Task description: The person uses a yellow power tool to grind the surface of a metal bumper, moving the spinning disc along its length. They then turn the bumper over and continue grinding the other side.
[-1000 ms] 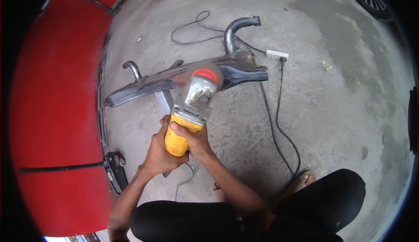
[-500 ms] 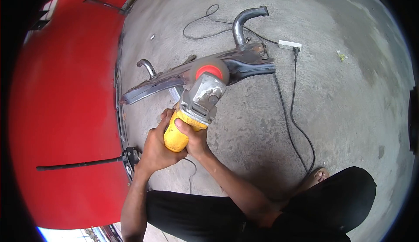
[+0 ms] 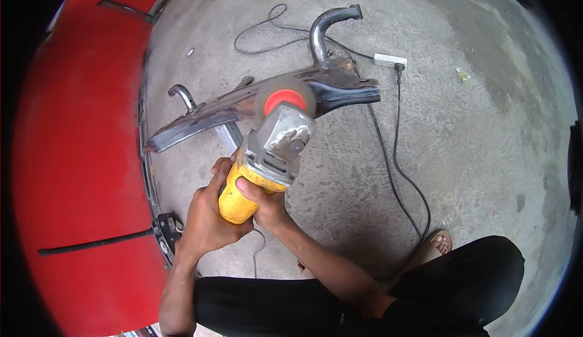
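Note:
A yellow and grey angle grinder (image 3: 267,161) is held in both hands, its red-centred disc (image 3: 285,99) blurred as if spinning. My left hand (image 3: 209,215) wraps round the yellow body from the left, and my right hand (image 3: 267,206) grips it from the right, thumb on top. Beneath and beyond the disc lies a dark metal frame part (image 3: 212,109) with a curved pipe (image 3: 319,33) at its far right and a shorter bent pipe (image 3: 182,96) at its left. Whether the disc touches the metal cannot be made out.
A white power strip (image 3: 388,61) with a black plug and cable (image 3: 398,136) lies on the concrete floor (image 3: 461,155) at the right. A red panel (image 3: 85,155) stands at the left, near a black-handled tool (image 3: 97,244). My bare foot (image 3: 441,241) is at the lower right.
The view has shifted, so the metal part, cables and red panel appear further left. Both hands still hold the grinder, which appears slightly larger and lower.

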Demonstrator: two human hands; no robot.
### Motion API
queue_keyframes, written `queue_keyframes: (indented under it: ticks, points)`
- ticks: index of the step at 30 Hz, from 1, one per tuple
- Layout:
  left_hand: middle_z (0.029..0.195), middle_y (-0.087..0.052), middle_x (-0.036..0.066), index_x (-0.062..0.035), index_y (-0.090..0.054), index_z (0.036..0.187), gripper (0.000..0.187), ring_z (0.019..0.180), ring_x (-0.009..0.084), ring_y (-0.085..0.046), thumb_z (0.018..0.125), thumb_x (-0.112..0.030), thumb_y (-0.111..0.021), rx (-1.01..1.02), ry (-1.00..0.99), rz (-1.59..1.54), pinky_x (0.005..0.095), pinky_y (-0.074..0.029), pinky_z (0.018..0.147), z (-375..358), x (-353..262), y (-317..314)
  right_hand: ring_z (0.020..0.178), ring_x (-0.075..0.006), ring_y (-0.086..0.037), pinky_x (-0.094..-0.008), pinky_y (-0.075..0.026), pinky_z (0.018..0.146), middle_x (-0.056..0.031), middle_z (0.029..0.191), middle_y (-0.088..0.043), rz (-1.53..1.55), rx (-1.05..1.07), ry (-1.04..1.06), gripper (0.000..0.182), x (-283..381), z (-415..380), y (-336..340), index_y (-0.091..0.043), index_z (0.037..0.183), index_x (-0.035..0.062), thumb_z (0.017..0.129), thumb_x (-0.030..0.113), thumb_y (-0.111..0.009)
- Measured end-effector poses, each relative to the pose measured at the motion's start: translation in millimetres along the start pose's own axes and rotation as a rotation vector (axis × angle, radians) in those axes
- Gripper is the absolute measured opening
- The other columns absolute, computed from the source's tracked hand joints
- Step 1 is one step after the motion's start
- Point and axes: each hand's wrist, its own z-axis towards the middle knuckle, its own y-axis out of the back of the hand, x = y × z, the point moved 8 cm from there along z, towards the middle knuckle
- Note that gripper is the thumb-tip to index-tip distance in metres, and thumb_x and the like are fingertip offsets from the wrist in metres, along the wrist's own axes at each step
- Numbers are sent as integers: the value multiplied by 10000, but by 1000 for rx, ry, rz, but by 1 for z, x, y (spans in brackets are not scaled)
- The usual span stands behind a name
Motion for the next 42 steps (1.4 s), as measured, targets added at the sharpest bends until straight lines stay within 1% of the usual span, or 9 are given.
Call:
queue_keyframes:
  ticks: [5,12,14,26,27,29,39,41,42]
  points:
    - [981,-743,229,30,-547,1337,830,945,420,-757,580,-51,-877,4,-88,-49,418,-603,826,5,-8,-2,1095,-209,-665,-400,-530,1012,-101,1123,-696,-48,18,29,289,8,2,-2,-636,1192,15,940,70,-765]
    - [969,-744,219,31,-550,1328,817,936,402,-764,584,-45,-877,9,-81,-52,404,-604,824,7,-7,-3,1096,-212,-671,-392,-540,993,-109,1129,-696,-62,3,63,306,9,2,1,-635,1192,13,929,74,-779]
    - [960,-744,222,39,-548,1325,812,923,393,-770,587,-45,-876,17,-56,-58,403,-607,820,6,-3,-5,1081,-218,-593,-489,-472,1064,-54,1065,-566,-103,3,-26,381,4,1,-1,-544,1235,62,908,109,-732]
    - [942,-746,216,45,-546,1322,797,902,383,-777,601,-41,-876,-10,-109,-54,393,-608,808,10,-17,-5,1059,-208,-591,-506,-464,1065,-53,1066,-559,-116,28,33,375,12,3,-2,-539,1237,60,907,95,-715]
    - [942,-746,216,45,-546,1322,797,902,383,-777,601,-41,-876,-10,-109,-53,393,-608,808,9,-16,-6,1059,-208,-591,-506,-464,1065,-53,1066,-559,-116,28,33,375,12,3,-2,-539,1237,60,907,95,-715]
    - [945,-747,215,42,-547,1322,798,907,379,-778,601,-44,-879,-13,-101,-48,391,-608,807,9,-14,-6,1106,-217,-663,-398,-529,1004,-109,1134,-692,-36,12,93,340,14,3,1,-625,1202,14,913,90,-787]
    - [959,-749,220,53,-540,1339,820,920,377,-778,598,-47,-877,1,-91,-48,394,-608,808,9,-16,-6,1114,-213,-662,-396,-529,1011,-106,1147,-690,-38,2,82,335,16,0,1,-625,1210,20,920,82,-782]
    - [966,-749,225,55,-539,1343,829,920,383,-776,593,-46,-877,15,-76,-41,394,-607,809,10,-16,-7,1034,-210,-598,-506,-466,1056,-59,1044,-560,-107,-16,18,351,16,1,-3,-542,1210,57,908,111,-713]
    - [966,-749,225,55,-539,1343,829,920,383,-776,593,-46,-877,15,-76,-40,394,-607,809,10,-17,-7,1034,-210,-598,-506,-466,1056,-59,1044,-560,-107,-16,18,351,16,1,-5,-542,1210,57,908,111,-713]
